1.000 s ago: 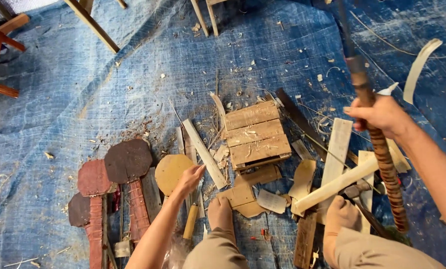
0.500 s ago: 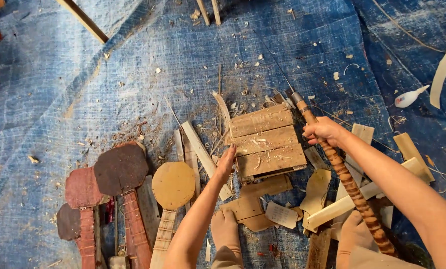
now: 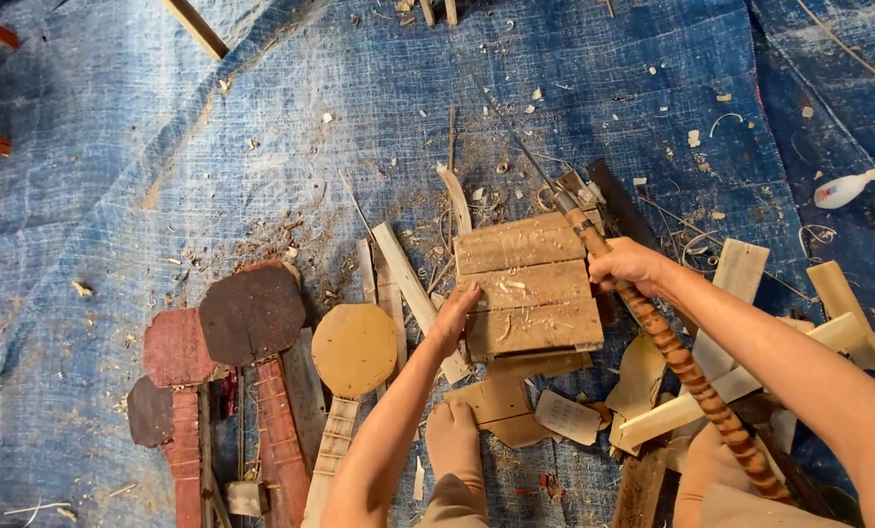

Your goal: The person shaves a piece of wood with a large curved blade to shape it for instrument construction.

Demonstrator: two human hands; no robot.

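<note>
Since the previous frame, my right hand [image 3: 631, 266] has brought the long tool [image 3: 674, 354] lower, its metal tip now at the far edge of the plank block [image 3: 527, 286]. That hand is wrapped tight round the spiral-banded handle. My left hand [image 3: 454, 315] lies flat and open against the block's near-left edge, gripping nothing. I judge the block stiff and fairly heavy, best held by its side edges. Left of the left hand lie round-headed paddle blanks [image 3: 354, 349], one pale, others dark red. Offcut slats [image 3: 674, 413] crowd under the right forearm, and shavings litter the blue tarp [image 3: 163, 147].
</note>
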